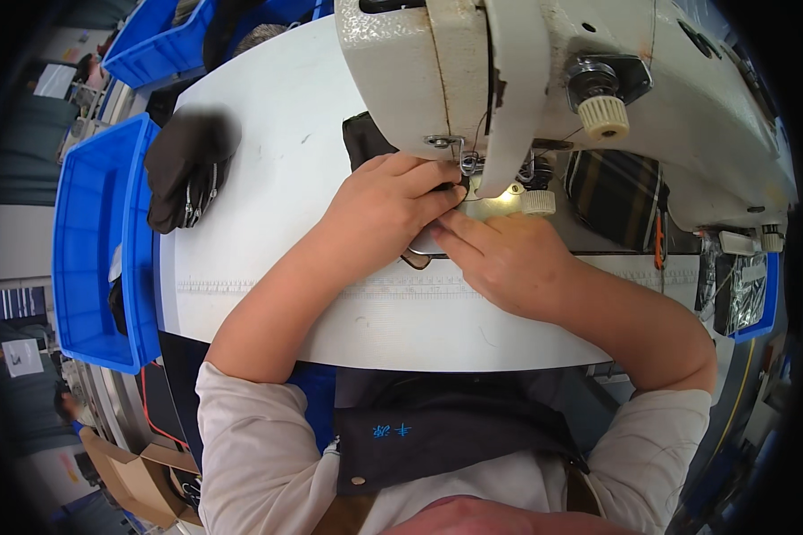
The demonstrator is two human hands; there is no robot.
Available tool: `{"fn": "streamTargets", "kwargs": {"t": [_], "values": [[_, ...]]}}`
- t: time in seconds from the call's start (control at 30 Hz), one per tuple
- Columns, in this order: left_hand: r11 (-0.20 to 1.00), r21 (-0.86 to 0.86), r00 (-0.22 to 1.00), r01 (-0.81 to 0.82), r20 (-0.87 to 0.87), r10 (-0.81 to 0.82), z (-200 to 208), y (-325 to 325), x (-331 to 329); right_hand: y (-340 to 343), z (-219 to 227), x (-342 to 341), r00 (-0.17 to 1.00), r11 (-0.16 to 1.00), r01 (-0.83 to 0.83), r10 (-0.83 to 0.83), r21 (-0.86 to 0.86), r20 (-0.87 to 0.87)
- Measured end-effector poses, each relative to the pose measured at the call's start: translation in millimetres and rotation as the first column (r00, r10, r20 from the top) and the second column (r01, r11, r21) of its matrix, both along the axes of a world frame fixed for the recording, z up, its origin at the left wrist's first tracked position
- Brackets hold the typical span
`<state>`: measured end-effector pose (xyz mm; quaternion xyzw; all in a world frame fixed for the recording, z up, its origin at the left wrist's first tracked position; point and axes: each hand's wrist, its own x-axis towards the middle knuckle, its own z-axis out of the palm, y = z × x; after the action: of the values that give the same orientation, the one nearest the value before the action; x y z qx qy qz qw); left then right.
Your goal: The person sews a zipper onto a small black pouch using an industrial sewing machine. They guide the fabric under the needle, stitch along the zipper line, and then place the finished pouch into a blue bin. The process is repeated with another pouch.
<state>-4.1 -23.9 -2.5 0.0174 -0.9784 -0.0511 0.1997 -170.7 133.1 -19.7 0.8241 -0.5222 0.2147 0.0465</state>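
A white sewing machine [401, 89] with a lit needle area stands in front of me. My left hand [379, 209] is at the left of its presser foot, thumb and fingers closed on a dark fabric piece [366, 141]. Much of that piece is hidden under the hand; a small brown edge [415, 259] shows below the fingers. My right hand [509, 263] comes in from the right, its fingers together and their tips at the fabric's near edge, close to my left thumb. The hands hide the stitching spot.
A bundle of dark fabric pieces [183, 169] lies on the left of the white table [268, 232]. Beyond that edge stands a blue bin [98, 259], with another blue bin [161, 45] farther back. Striped dark fabric [614, 198] and an orange-handled tool [659, 239] lie right of the needle.
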Motion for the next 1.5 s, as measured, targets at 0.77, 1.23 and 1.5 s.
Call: {"fn": "streamTargets", "kwargs": {"t": [0.77,1.23,1.5], "values": [[0.988,0.005,0.983,-0.154,0.100,0.152,-6,11,-1,-2,4,-2,1.000,0.998,-0.001,0.000,-0.061,-0.010],[0.971,0.206,0.993,-0.119,0.039,0.114,-3,-2,-2,-2,0,12,0.996,0.996,0.087,-0.087,-0.033,-0.001],[0.996,0.038,0.995,-0.076,0.070,0.074,-2,-5,-1,-5,-2,9,0.998,0.997,0.059,-0.058,-0.047,0.024]]}}
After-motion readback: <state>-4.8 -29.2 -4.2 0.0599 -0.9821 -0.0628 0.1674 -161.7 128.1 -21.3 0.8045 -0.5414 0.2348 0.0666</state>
